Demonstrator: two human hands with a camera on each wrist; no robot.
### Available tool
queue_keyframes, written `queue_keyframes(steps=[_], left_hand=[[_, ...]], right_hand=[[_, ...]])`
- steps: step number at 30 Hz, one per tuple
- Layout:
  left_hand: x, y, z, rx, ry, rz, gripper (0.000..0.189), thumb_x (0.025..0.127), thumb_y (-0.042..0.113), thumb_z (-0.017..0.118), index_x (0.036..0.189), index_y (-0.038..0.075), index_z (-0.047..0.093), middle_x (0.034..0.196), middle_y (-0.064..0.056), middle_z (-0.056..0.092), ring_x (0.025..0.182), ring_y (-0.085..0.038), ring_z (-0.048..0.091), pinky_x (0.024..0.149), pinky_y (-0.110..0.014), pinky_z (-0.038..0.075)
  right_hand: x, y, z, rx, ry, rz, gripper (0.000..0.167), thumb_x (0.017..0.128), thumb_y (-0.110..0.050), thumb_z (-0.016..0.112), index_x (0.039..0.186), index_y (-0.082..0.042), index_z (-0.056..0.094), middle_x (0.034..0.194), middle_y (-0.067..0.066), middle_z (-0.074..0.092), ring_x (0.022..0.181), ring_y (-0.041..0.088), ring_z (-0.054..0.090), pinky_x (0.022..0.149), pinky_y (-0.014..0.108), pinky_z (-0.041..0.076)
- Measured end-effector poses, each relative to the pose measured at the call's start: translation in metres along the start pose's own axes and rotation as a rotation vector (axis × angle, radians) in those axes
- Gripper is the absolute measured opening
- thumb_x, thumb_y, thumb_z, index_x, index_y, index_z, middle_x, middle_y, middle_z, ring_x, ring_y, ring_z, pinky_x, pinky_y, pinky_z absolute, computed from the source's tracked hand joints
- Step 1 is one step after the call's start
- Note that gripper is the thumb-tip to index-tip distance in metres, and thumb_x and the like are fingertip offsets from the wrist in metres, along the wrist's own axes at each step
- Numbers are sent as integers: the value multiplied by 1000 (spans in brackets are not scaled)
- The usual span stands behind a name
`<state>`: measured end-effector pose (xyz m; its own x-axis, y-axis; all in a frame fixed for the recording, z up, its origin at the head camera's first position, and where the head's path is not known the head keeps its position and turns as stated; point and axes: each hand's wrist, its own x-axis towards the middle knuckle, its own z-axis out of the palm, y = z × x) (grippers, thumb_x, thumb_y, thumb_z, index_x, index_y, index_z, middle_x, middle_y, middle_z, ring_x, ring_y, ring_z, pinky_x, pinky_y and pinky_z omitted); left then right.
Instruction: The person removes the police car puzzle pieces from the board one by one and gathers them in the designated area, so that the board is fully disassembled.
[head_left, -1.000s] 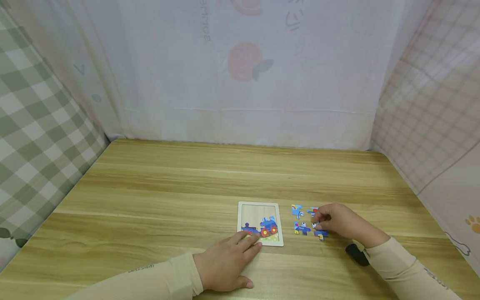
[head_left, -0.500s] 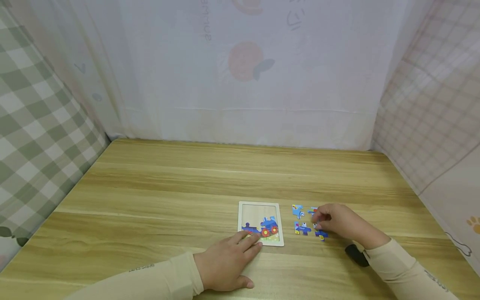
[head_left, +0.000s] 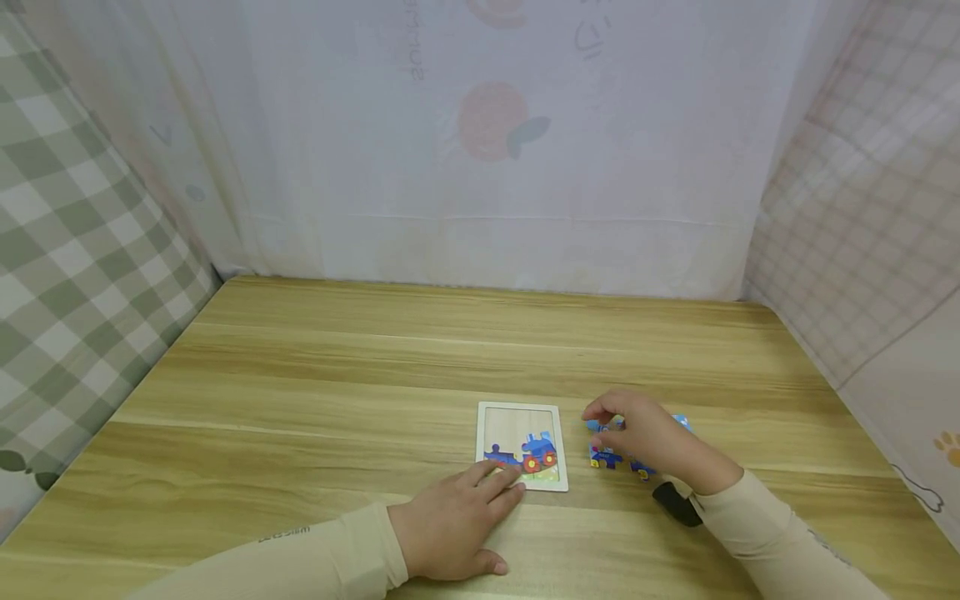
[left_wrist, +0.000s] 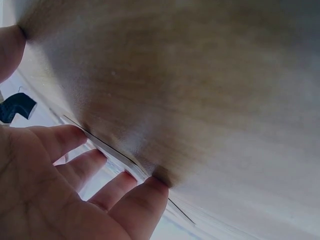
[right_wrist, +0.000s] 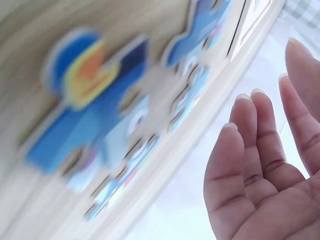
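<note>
A shallow puzzle tray (head_left: 562, 454) with a pale rim lies on the table. Joined jigsaw pieces (head_left: 538, 450) showing a blue vehicle with red wheels fill its lower part. My left hand (head_left: 453, 525) lies flat, with its fingertips on the tray's lower left edge. Over several loose jigsaw pieces right of the tray hovers my right hand (head_left: 652, 437), thumb and forefinger apart. Nothing shows between its fingers in the right wrist view. A dark-blue piece (head_left: 604, 457) and a light-blue piece (head_left: 682, 422) stay visible; the hand partly covers others.
The wooden table (head_left: 337, 358) stretches left of and behind the tray. A pale cloth (head_left: 337, 167) hangs at the back edge, with checked cloth (head_left: 82, 275) at the left. A black device (head_left: 677, 505) sits at my right wrist.
My right hand has moved left and slightly away from me, from the right-hand loose pieces to above the upper left ones. Its thumb and forefinger have spread. The left hand has stayed put.
</note>
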<state>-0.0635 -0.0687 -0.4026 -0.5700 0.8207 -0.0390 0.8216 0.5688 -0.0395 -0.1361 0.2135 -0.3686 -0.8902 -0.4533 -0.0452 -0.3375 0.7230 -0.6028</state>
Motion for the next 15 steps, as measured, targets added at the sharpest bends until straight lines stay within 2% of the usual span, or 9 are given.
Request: queue_keyframes(steps=[7,12,15], left_hand=[[1,-1,-1,-4,-19,-5,75,88,63,54,144,13,44,150,-4,38,133,-25,40,106,-29,38],[0,-1,-1,-16,-39,-11,76,89,62,53,145,13,43,152,-4,37,134,-26,39,106,-30,38],[-1,-1,-1,-11,-35,-9,75,89,63,53,145,13,44,151,-4,37,134,-26,40,106,-30,38]], right_hand=[[10,-11,9,-32,-13,-34,23,82,-10,75,104,-8,69,100,0,65,92,18,58,73,29,51],[18,-23,17,-24,-54,-59,21,82,-9,75,102,-8,69,100,-1,64,93,18,57,78,32,50],[23,-29,21,-32,-76,-85,20,82,-7,74,101,-8,69,98,-1,63,90,17,56,76,30,49]])
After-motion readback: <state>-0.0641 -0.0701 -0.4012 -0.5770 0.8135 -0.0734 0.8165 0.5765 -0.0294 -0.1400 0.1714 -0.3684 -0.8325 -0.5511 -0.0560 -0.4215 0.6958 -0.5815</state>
